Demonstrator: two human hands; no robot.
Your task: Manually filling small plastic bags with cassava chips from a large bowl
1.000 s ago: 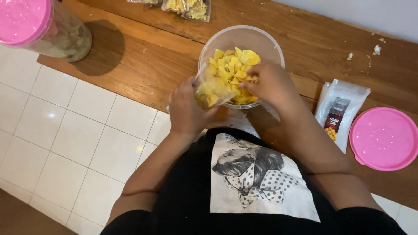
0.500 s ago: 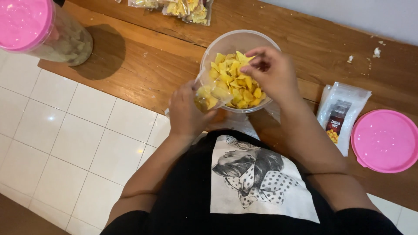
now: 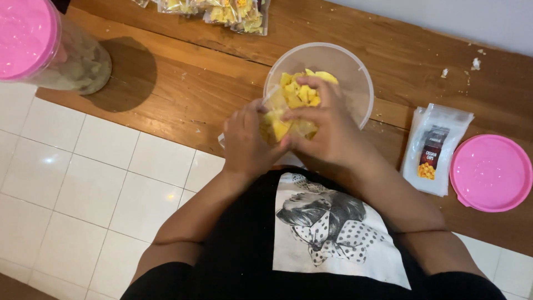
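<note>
Head view: both hands, left (image 3: 248, 140) and right (image 3: 323, 133), pinch a chip-filled clear bag (image 3: 279, 119) at the bowl (image 3: 355, 78).

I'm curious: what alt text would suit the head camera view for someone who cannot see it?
Seen from above, a person's left hand holds a small clear bag while the right hand pushes yellow chips into it over a clear plastic bowl. A pink lid lies on the wooden counter.

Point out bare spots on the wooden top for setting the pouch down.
Free: the wood between the tall jar and the bowl, and the strip behind the bowl toward the wall. Crowded: right of the bowl, the empty pouches and pink lid; far edge, filled packs. Both hands block the bowl's front.
</note>
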